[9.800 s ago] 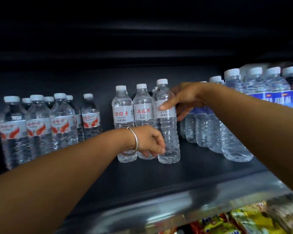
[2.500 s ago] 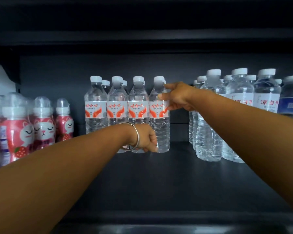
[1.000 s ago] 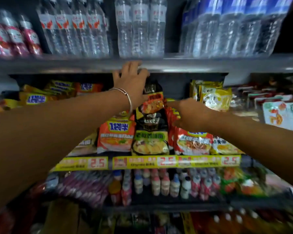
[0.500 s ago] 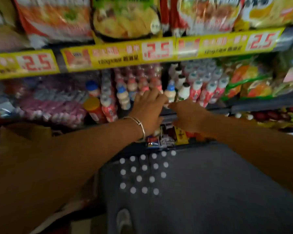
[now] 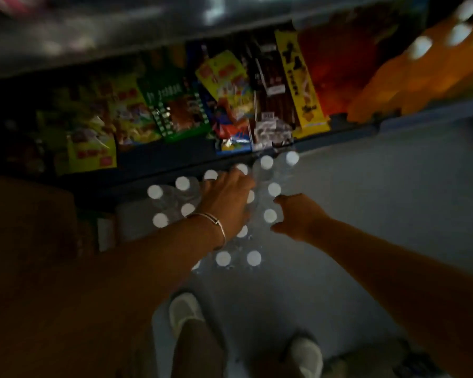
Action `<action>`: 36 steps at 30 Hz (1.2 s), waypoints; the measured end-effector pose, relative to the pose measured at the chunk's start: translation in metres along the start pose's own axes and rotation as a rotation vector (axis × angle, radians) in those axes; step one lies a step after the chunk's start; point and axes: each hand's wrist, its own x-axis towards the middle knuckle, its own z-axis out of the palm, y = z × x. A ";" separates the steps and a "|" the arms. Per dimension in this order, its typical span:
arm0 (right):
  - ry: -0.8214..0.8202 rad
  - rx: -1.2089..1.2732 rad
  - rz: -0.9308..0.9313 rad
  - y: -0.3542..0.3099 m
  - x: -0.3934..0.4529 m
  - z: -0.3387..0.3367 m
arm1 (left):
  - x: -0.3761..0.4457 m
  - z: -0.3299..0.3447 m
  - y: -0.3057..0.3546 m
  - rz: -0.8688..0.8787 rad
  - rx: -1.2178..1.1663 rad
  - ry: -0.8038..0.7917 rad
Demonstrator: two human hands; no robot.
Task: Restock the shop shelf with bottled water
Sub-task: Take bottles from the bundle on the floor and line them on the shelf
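Step in hand: fetching stock. Pack of water bottles on floor, frame centre, below snack shelf. Left hand spread flat over caps; right hand curls at pack edge, grip unclear. Next: secure bottles, lift to shelf.

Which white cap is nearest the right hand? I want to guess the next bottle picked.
The cap at the pack's right edge, lying between the right hand's thumb and fingers. The other caps sit farther left, by the left hand.
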 end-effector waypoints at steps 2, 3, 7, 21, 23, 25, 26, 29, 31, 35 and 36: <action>-0.002 0.055 0.036 0.010 0.021 0.031 | 0.011 0.030 -0.009 -0.004 -0.011 -0.006; 0.008 0.086 0.050 0.014 0.031 0.044 | 0.016 0.041 -0.013 -0.004 -0.015 -0.006; 0.125 0.271 0.056 0.022 0.057 0.083 | 0.027 0.072 -0.022 -0.002 -0.024 -0.002; 0.353 0.322 -0.043 0.029 0.064 0.098 | 0.031 0.077 -0.031 0.036 0.024 0.015; 0.355 0.342 -0.090 0.028 0.049 0.078 | 0.026 0.060 -0.024 0.046 0.019 -0.014; 0.344 0.387 -0.136 0.026 0.028 0.051 | 0.020 0.034 -0.013 0.050 0.024 -0.047; 0.342 0.421 -0.157 0.025 0.016 0.035 | 0.017 0.019 -0.006 0.050 0.035 -0.064; 0.336 0.510 -0.231 0.019 -0.023 -0.019 | 0.003 -0.034 0.015 0.044 0.085 -0.098; 0.331 0.543 -0.271 0.012 -0.054 -0.062 | -0.009 -0.077 0.030 0.042 0.091 -0.101; 0.321 0.570 -0.401 -0.008 -0.126 -0.159 | -0.041 -0.174 0.062 0.067 0.116 -0.054; 0.321 0.579 -0.441 -0.015 -0.146 -0.185 | -0.050 -0.200 0.070 0.074 0.122 -0.029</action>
